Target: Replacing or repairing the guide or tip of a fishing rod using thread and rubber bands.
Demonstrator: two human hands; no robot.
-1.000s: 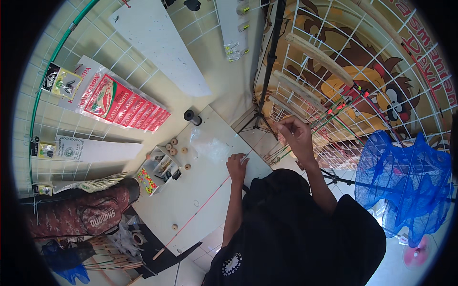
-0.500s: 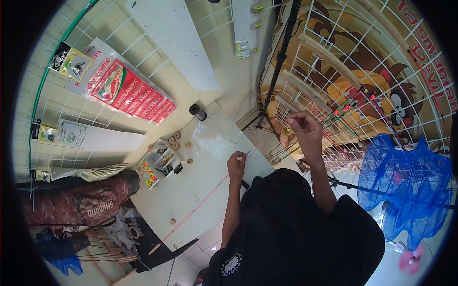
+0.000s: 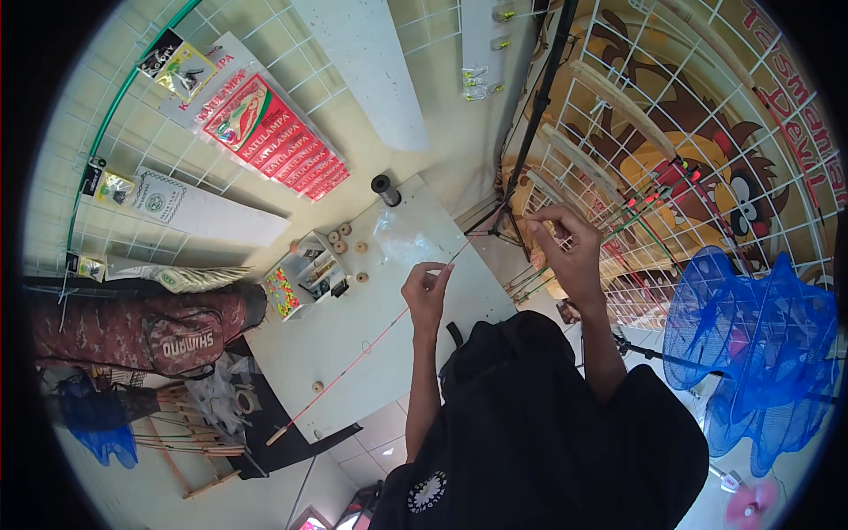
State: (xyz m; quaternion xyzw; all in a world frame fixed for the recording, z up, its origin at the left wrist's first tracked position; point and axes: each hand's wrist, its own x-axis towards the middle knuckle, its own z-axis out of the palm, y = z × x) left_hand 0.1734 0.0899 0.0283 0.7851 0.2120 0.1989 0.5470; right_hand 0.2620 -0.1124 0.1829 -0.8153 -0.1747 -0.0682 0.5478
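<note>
A slim red rod (image 3: 340, 380) slants across the white table, its pale handle (image 3: 277, 435) at the table's near left. Near the rod's thin upper end, my left hand (image 3: 426, 299) closes thumb and forefinger around it; the tip runs on past the fingers. A faint loop, perhaps of line, lies by the rod's middle. To the right and apart from the rod, my right hand (image 3: 572, 250) is raised with thumb and forefinger brought together. Whatever lies in that pinch is too fine to make out.
On the white table (image 3: 397, 384) are cork rings (image 3: 343, 229), a dark spool (image 3: 386, 190), clear plastic film (image 3: 408, 237) and a compartment box (image 3: 311, 274). Wire grid with rods and a blue mesh net (image 3: 751, 353) stand right; a camouflage bag (image 3: 150, 327) lies left.
The view has shifted a little. My left hand has moved slightly left, away from my right hand, and its fingers curve more roundly. My right hand keeps its raised pinch.
</note>
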